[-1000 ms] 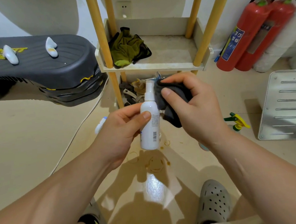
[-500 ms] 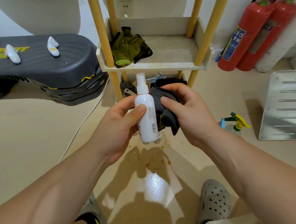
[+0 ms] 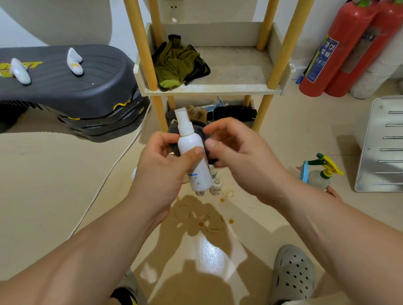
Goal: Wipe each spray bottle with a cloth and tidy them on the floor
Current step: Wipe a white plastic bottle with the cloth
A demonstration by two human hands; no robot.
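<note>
- Our left hand (image 3: 162,166) grips the white spray bottle (image 3: 193,153) around its body, with the thumb pressed across the front.
- The bottle is held off the floor (image 3: 51,191), between our hands. Its long axis is near upright, base at 6 o'clock and nozzle just short of 12.
- The dark cloth (image 3: 200,131) lies behind the bottle's shoulder.
- Our right hand (image 3: 240,156) pinches that cloth at the bottle's 3 o'clock, its thumb just beside the left thumb.
- We judge the next wipe should run along that axis, with the right hand working.
- Small bottles (image 3: 216,185) stand below at 6 o'clock, and a trigger sprayer (image 3: 320,172) sits well apart at 4.
</note>
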